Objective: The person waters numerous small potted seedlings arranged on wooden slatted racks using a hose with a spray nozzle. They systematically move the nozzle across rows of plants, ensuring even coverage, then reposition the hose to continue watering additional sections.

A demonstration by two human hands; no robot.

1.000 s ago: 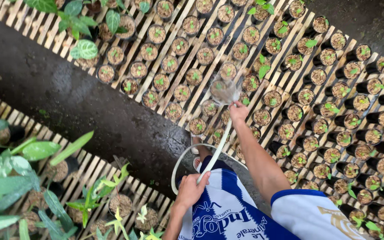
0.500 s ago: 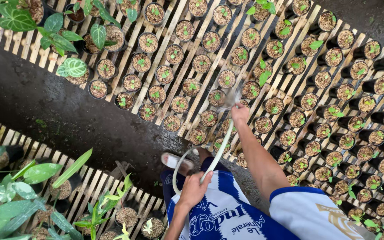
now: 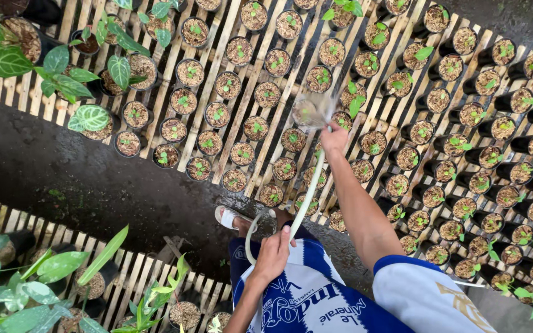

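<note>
Watering is underway — the right hand (image 3: 333, 139) is gripping the hose (image 3: 308, 191) tip, spraying seedling pots (image 3: 306, 114) on the slatted rack (image 3: 217, 74); the left hand (image 3: 272, 253) is closed around the hose lower down — next pots need a sideways sweep.

no packages, labels, signs or screens anywhere here. only printed surface: blue-and-white garment (image 3: 316, 296) on person at bottom centre, white lettering and emblem across blue panel, white sleeve with gold mark at right.

One head-worn camera looks straight down — from standing height — over the slatted rack (image 3: 155, 80) of small pots (image 3: 217, 114), beyond the person's shorts (image 3: 306, 296).
</note>
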